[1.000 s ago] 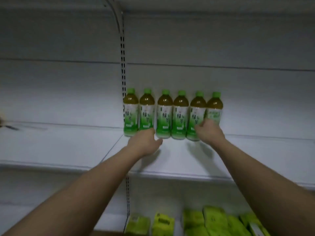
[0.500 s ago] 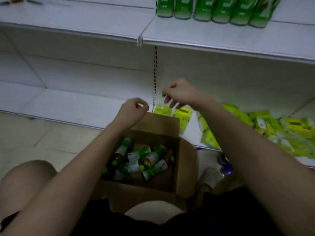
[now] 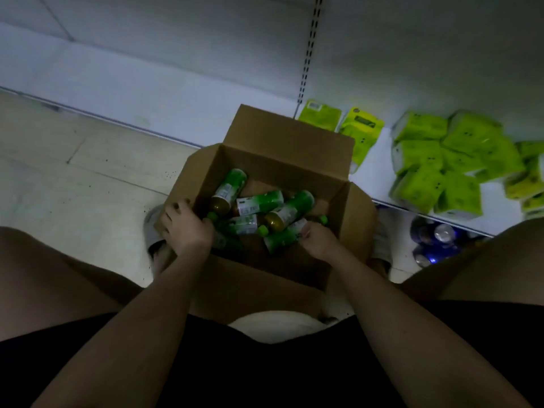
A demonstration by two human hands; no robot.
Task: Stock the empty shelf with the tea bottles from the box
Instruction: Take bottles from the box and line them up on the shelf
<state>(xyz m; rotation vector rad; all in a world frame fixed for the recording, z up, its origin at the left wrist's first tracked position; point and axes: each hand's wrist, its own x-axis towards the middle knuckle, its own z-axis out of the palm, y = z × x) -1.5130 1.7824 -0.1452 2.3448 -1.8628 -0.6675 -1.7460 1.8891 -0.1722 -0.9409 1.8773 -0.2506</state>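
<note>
Several tea bottles (image 3: pixel 259 203) lie loose and crosswise in the cardboard box (image 3: pixel 290 134) on the floor between the person's knees, so stocking is only partly done; at least 5 can be counted, though the dim heap hides an exact number. The shelf being filled sits above the top edge and is out of view now, so progress there cannot be read from this moment alone.

The left hand (image 3: pixel 187 228) is at the box's 9 o'clock wall, fingers curled down over a bottle near a green cap; whether it has actually closed on that bottle cannot be told, because the fingers hide the contact. At 5 o'clock inside the box, the right hand (image 3: pixel 319 240) has thumb and fingers wrapped around the lower end of a bottle (image 3: pixel 282 237) lying on its side. Well to the right, at 3 o'clock from the box, yellow-green packs (image 3: pixel 441 169) are piled on the bottom shelf (image 3: pixel 374 172), with blue cans (image 3: pixel 435 237) below its edge.

1 second earlier both hands were at a row of 6 upright bottles on the higher shelf. Half a second earlier they hung loosely curled and empty above the box. Now they are down among the bottles, judged to be picking up the next pair.
</note>
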